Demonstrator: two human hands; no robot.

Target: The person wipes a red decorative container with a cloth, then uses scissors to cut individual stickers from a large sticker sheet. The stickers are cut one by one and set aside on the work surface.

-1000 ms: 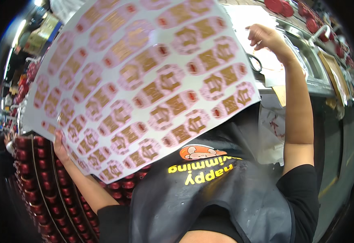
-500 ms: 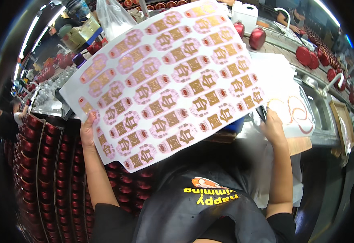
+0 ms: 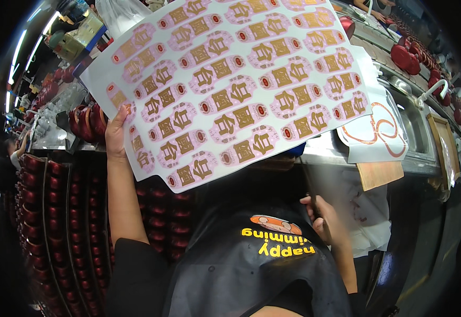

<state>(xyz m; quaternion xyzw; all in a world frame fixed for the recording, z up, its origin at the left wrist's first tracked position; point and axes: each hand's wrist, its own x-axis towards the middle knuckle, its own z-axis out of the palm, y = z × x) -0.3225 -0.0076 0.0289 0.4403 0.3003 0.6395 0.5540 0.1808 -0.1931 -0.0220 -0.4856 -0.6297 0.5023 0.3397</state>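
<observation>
A large white sheet (image 3: 225,100) printed with rows of pink and gold labels is held up before me, tilted, with a corner cut out at its lower left. My left hand (image 3: 116,134) grips its left edge, thumb on the printed face and the other fingers behind. Lower down, beside my dark apron (image 3: 225,259), my right hand (image 3: 328,224) is closed around a slim dark tool (image 3: 313,205). The tool's far end points up toward the sheet's lower edge and is blurred, so its exact kind is unclear. The right hand is apart from the sheet.
Right of the sheet, white paper with curved red strips (image 3: 391,138) lies by a metal sink (image 3: 418,129) with a white faucet (image 3: 434,92). A wooden board (image 3: 381,174) juts from the counter. Red rounded wares (image 3: 32,211) fill racks at lower left. Another person (image 3: 381,8) is at upper right.
My right hand has moved down and inward, away from the sheet's lower right edge, with the dark tool in it. The sheet's lower edge sits higher in view; my left hand keeps its grip.
</observation>
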